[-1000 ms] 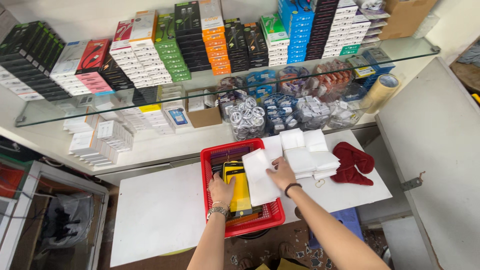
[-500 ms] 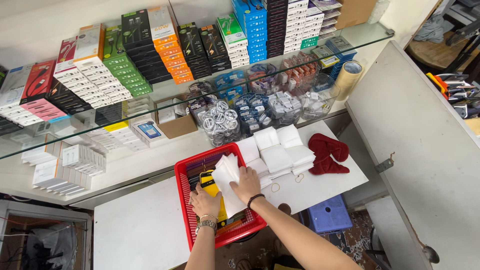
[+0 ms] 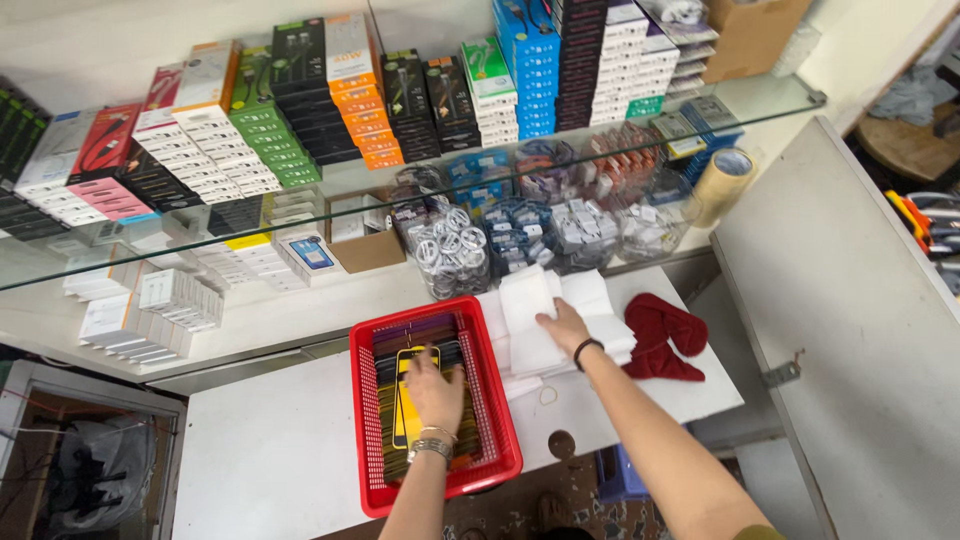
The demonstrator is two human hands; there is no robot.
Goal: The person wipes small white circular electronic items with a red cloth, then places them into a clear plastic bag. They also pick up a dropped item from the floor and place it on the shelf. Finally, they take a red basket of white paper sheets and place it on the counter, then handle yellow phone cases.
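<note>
The right hand (image 3: 563,325) is no longer lifting a white sheet above the red basket (image 3: 372,420); it is now resting flat on the pile of white packets (image 3: 535,345) on the table (image 3: 270,460). The left hand (image 3: 435,390) is now lying palm-down on the yellow-framed package (image 3: 403,400) inside the basket, further in than before.
</note>
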